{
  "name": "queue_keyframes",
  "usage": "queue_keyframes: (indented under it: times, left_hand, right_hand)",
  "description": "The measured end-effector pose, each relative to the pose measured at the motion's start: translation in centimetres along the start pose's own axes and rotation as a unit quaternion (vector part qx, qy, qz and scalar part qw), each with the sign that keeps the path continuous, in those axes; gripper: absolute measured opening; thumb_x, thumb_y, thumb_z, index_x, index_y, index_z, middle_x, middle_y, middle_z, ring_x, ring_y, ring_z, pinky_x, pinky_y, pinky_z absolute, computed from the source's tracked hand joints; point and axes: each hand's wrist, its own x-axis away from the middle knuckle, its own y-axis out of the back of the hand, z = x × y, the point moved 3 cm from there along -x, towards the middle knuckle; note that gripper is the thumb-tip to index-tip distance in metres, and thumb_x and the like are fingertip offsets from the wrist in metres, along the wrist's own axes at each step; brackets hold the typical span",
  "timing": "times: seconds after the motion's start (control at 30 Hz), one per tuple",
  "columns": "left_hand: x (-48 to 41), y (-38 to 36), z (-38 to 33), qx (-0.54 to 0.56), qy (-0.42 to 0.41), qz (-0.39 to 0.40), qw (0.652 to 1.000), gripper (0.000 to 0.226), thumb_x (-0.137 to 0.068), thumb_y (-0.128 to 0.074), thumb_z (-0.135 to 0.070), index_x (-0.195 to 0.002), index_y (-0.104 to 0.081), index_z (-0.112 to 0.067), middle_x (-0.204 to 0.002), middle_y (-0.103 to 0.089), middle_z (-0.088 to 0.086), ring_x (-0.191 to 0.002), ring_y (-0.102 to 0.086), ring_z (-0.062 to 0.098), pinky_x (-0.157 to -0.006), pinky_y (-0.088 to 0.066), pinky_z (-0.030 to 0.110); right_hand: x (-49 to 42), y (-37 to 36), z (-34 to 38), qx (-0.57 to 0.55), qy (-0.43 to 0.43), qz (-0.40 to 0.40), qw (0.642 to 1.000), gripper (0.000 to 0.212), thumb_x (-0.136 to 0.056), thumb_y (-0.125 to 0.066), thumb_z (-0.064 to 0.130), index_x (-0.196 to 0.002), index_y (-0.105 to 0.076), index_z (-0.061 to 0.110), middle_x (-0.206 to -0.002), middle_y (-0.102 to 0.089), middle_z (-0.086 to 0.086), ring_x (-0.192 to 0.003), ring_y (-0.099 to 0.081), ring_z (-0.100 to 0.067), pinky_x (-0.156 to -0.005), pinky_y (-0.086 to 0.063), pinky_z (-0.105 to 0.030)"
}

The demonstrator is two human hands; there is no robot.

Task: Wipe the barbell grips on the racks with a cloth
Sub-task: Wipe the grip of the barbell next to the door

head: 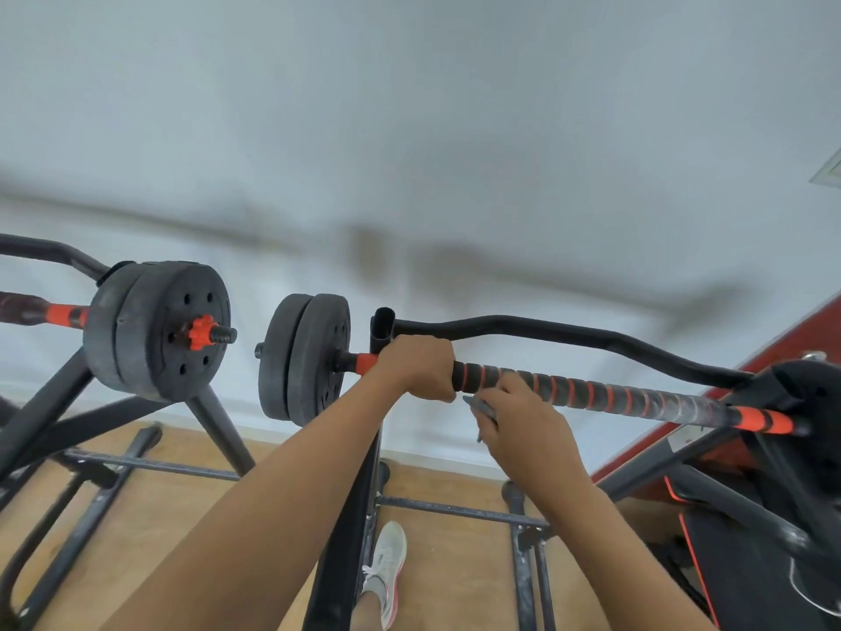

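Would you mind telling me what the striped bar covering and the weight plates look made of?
Bar covering: probably foam or rubber, matte, black with orange spiral stripes, scuffed pale toward the right. Weight plates: likely plastic-shelled or rubber, dull black, grainy.

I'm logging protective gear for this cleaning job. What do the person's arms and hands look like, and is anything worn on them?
The left forearm and right forearm are bare as far as the frame shows, with no sleeve or cuff. The left hand and right hand wear no gloves. No watch, bracelet or ring shows.
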Motion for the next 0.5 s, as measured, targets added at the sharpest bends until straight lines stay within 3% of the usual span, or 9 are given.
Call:
queue_keyframes:
  times: [0.17,0.27,0.5]
  left_hand:
    - [0.2,0.3,-0.3,-0.007,0.01,-0.013,1.0,0.014,-0.083,-0.071,-0.035,-0.084,-0.063,-0.023,-0.071,-0.068,-0.003,-0.066,-0.069,0.016,-0.07,-0.062,0.033]
    - [0.7,0.3,-0.4,-0.009,0.017,-0.037,0.999,0.013,-0.084,-0.069,-0.033,-0.079,-0.062,-0.023,-0.068,-0.066,-0.004,-0.063,-0.068,0.016,-0.069,-0.062,0.033]
    - [2.6,-1.2,-1.0,-0.097,0.012,-0.205,0.974,0.012,-0.093,-0.062,-0.031,-0.087,-0.06,-0.021,-0.066,-0.056,-0.005,-0.061,-0.061,0.017,-0.064,-0.055,0.031]
  right_hand:
    - [-3.9,1.7,-2.2,-0.07,-0.033,0.011,0.997,0.01,-0.097,-0.064,0.035,-0.103,-0.065,0.027,-0.09,-0.066,0.01,-0.077,-0.064,-0.007,-0.075,-0.058,-0.03]
    - [-5.0,1.6,-1.9,-0.066,-0.049,-0.002,0.997,0.01,-0.093,-0.063,0.03,-0.086,-0.059,0.024,-0.079,-0.064,0.01,-0.074,-0.062,-0.01,-0.069,-0.057,-0.035]
    - [-6.6,1.5,-1.4,-0.092,-0.075,0.032,0.992,0.011,-0.089,-0.062,0.023,-0.079,-0.056,0.024,-0.077,-0.065,0.006,-0.072,-0.065,-0.014,-0.068,-0.06,-0.038]
